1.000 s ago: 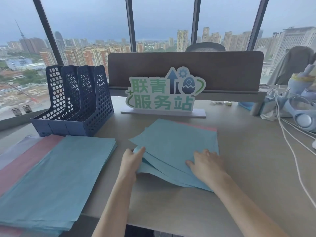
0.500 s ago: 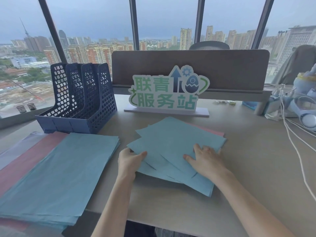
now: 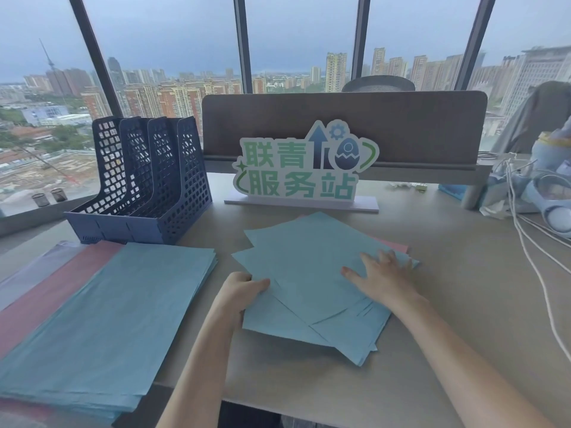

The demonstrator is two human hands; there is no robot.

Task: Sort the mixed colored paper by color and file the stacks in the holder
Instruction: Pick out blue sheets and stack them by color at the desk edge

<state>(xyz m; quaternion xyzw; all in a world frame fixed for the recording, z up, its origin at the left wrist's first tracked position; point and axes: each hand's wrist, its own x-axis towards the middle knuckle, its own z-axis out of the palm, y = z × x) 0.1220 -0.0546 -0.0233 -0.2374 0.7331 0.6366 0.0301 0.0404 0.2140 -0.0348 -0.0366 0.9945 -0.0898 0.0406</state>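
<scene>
We see a loose, fanned pile of blue sheets (image 3: 312,273) lying on the desk (image 3: 463,319) in front of us, its edges askew, with a strip of pink paper (image 3: 397,244) peeking out beneath its far right corner. Our left hand (image 3: 239,291) pinches the pile's left edge, thumb on top and the other fingers curled underneath. Our right hand (image 3: 381,278) lies flat on the sheets, fingers spread and pressing down, gripping nothing. To the left, just beside the pile, rests a squared stack of blue paper (image 3: 102,319); a pink stack (image 3: 46,298) and a pale lilac stack (image 3: 27,273) show from under its left side. Behind these stands the dark blue mesh file holder (image 3: 145,186), its slots without paper. A green-lettered sign (image 3: 304,168) stands beyond the pile, before a brown partition (image 3: 401,125). White cables (image 3: 531,242) trail along the desk's right edge.
</scene>
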